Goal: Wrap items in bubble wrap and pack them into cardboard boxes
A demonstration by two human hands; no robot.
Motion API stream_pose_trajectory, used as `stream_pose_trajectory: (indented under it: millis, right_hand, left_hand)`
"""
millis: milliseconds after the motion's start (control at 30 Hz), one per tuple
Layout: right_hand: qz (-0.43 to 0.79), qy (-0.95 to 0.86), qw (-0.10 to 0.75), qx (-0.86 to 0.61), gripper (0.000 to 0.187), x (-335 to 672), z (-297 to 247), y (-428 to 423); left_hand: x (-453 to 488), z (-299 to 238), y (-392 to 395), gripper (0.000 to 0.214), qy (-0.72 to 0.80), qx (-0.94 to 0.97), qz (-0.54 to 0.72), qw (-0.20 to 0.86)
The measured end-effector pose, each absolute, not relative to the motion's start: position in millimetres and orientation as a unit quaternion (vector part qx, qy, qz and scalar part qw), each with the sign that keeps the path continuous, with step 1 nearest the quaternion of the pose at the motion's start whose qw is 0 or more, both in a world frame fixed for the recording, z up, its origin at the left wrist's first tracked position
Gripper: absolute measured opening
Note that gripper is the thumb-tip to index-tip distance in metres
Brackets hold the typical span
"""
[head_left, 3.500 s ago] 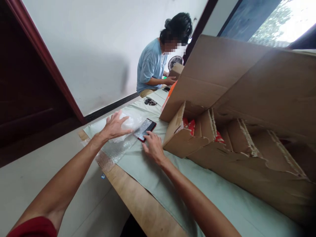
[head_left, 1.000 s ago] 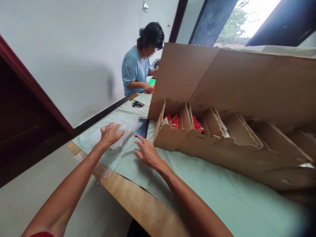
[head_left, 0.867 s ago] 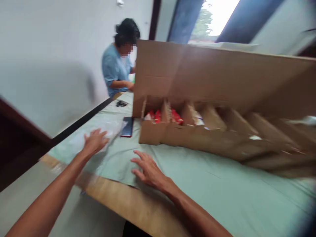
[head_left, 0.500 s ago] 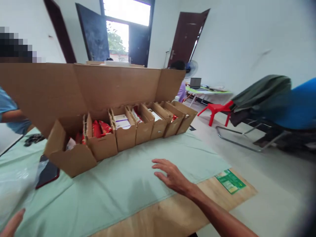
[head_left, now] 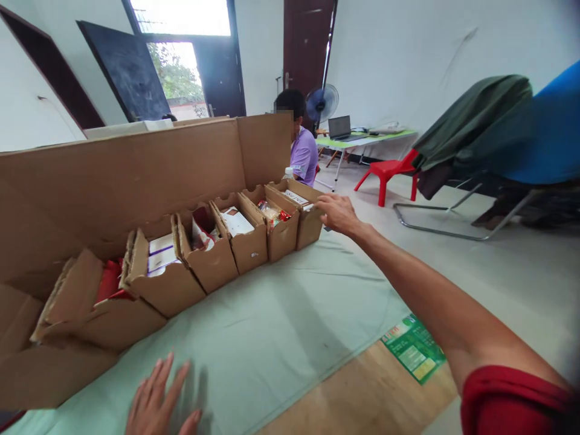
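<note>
A long cardboard box lies open on a pale green cloth, split into several compartments holding red packets and white cartons. My right hand is stretched out to the box's far right end, fingers apart, at the edge of the last compartment, with nothing in it. My left hand rests flat on the cloth at the near edge, fingers spread, empty.
A green leaflet lies on the bare wooden table near its right corner. A person in a purple shirt sits behind the box by a fan and a laptop. A red chair and a draped chair stand to the right.
My view has swung from the box's left end to its right end. My right hand left the phone and reached out to the last compartment. My left hand came off the bubble wrap onto the cloth.
</note>
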State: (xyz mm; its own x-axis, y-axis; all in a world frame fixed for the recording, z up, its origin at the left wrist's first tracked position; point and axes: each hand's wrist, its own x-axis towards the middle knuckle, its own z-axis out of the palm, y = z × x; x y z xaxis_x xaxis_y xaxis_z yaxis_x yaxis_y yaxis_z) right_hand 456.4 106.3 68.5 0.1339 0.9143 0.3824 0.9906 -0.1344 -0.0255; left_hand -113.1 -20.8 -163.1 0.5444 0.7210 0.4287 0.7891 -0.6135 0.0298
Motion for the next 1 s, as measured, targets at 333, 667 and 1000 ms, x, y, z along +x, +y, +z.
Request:
stream_pose_trajectory:
  millis: [333, 667, 1000]
  right_hand:
    - [-0.171, -0.703, -0.023, -0.689, 0.023, 441.8, 79.8, 46.3]
    - [-0.208, -0.664, -0.087, -0.713, 0.023, 435.7, 89.9, 10.7]
    - [-0.18, -0.699, -0.059, -0.69, 0.022, 417.0, 102.2, -57.5]
  left_hand:
    - [-53.1, -159.2, -20.4, 0.066, -0.417, -0.898, -0.132, 0.049]
    - [0.3, -120.8, -24.4, 0.068, -0.418, -0.901, -0.091, -0.066]
    - [26.8, -114.7, -38.0, 0.065, -0.4, -0.903, -0.074, -0.141]
